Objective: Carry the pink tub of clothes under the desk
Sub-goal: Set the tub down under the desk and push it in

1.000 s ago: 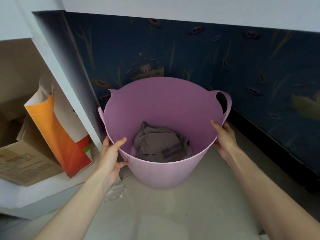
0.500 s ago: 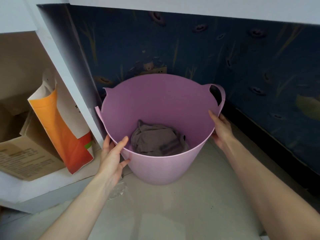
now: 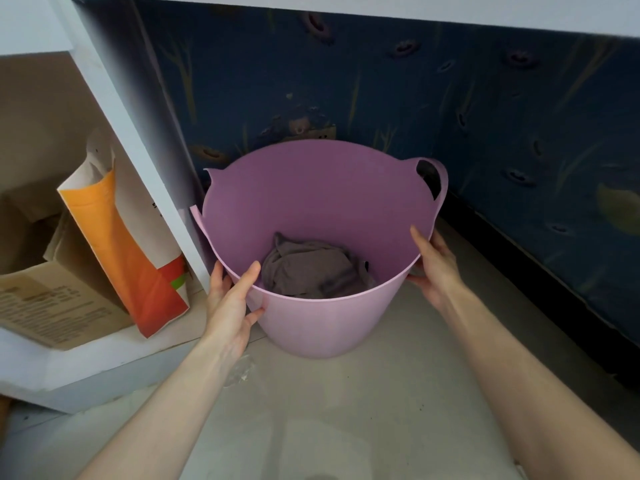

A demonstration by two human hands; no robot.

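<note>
Plastic of the pink tub (image 3: 322, 323) looks thin, flexible and light with only a grey garment (image 3: 308, 268) inside, so the left hand (image 3: 230, 303) and right hand (image 3: 434, 268) pinch its near rim between them on the floor (image 3: 346, 410) under the desk (image 3: 381, 8).

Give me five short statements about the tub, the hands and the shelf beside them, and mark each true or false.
1. The pink tub holds dark grey clothing. True.
2. The left hand grips the tub's near rim, thumb inside. True.
3. The right hand holds the tub's loop handle. False: it holds the rim below the handle.
4. The tub is full to the brim. False: only its bottom is covered.
5. An orange and white paper bag stands in the shelf left of the tub. True.
</note>
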